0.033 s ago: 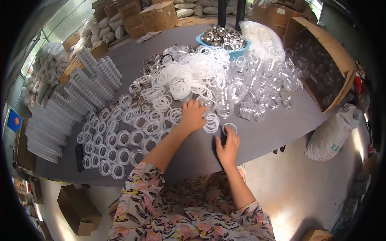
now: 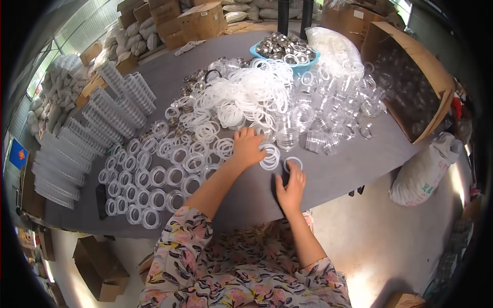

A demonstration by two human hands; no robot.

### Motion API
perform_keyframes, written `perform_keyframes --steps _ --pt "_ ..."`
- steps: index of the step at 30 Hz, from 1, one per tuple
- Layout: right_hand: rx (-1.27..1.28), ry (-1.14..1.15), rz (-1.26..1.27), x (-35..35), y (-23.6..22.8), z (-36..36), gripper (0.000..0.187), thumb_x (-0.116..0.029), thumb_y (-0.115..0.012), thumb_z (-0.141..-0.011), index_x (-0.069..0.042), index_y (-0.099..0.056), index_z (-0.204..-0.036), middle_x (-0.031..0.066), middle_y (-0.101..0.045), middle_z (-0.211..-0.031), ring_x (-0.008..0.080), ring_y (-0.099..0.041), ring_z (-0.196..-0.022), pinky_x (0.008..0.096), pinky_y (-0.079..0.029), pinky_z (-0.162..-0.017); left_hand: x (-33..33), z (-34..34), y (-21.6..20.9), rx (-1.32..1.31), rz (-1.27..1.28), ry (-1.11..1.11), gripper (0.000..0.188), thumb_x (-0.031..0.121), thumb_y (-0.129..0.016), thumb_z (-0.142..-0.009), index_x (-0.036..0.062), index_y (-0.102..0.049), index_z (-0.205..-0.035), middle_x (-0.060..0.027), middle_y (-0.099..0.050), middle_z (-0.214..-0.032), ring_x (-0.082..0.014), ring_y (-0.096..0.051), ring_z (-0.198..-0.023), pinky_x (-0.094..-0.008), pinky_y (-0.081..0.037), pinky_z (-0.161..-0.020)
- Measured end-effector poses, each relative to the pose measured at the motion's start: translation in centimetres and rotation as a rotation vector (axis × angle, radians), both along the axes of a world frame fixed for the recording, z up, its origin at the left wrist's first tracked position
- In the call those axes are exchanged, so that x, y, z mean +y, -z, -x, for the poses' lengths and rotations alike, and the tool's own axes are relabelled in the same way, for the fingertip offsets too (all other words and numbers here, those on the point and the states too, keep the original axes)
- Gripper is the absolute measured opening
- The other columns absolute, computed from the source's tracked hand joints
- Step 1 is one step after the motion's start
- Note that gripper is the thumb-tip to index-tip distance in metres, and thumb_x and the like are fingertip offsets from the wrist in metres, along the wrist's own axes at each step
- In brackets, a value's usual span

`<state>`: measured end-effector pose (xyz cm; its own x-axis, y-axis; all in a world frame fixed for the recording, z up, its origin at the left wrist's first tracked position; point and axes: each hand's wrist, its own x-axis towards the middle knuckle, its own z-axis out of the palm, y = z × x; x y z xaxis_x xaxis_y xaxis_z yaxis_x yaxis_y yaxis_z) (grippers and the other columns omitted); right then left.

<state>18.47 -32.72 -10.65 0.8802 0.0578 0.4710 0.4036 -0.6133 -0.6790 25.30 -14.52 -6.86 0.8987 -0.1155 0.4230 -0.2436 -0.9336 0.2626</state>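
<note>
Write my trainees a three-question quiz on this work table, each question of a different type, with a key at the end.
1. Multiple choice: what colour is the basin of metallic pieces on the table?
a) red
b) light blue
c) black
2. True or false: long clear stacks line the table's left side.
3. Short answer: which hand is nearest the single white ring lying just right of the small overlapping ring cluster?

Key:
1. b
2. True
3. The right hand
</note>
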Motion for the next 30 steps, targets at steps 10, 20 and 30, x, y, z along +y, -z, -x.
perform_keyframes --steps 10,20,30 --pt "-0.020 -0.014 -0.060 0.0 0.0 -0.3 0.054 -0.014 -0.067 -0.076 -0.005 -0.045 -0.125 0.0150 -0.052 -0.122 0.0329 -0.045 -0.118 0.0472 -0.027 -0.104 -1.3 -0.7 -0.4 -0.108 0.282 -0.235 0.029 0.032 -0.073 -0.072 0.0078 -0.067 -0.088 -0.0102 -0.053 -0.107 -0.0304 -0.043 -0.107 -0.0447 -0.032 -0.092" --pt "-0.160 -0.408 -0.203 0.6 -2.0 1.2 0.084 -0.025 -0.082 -0.062 -0.003 -0.040 -0.131 0.0218 -0.044 -0.130 0.0384 -0.045 -0.118 0.0447 -0.040 -0.096 -2.4 12.2 0.8 0.096 0.756 0.044 0.030 0.027 -0.072 -0.078 0.0054 -0.061 -0.097 -0.0113 -0.052 -0.113 -0.0299 -0.041 -0.111 -0.0395 -0.036 -0.092" --pt "0.293 -0.277 0.459 -0.5 -5.9 3.2 0.093 -0.035 -0.084 -0.057 -0.008 -0.040 -0.134 0.0180 -0.052 -0.117 0.0352 -0.054 -0.106 0.0418 -0.046 -0.084 -1.0 16.4 -0.9 0.052 0.210 -0.074 0.015 0.020 -0.067 -0.079 0.0119 -0.063 -0.091 -0.0015 -0.060 -0.092 -0.0240 -0.049 -0.110 -0.0490 -0.030 -0.096"
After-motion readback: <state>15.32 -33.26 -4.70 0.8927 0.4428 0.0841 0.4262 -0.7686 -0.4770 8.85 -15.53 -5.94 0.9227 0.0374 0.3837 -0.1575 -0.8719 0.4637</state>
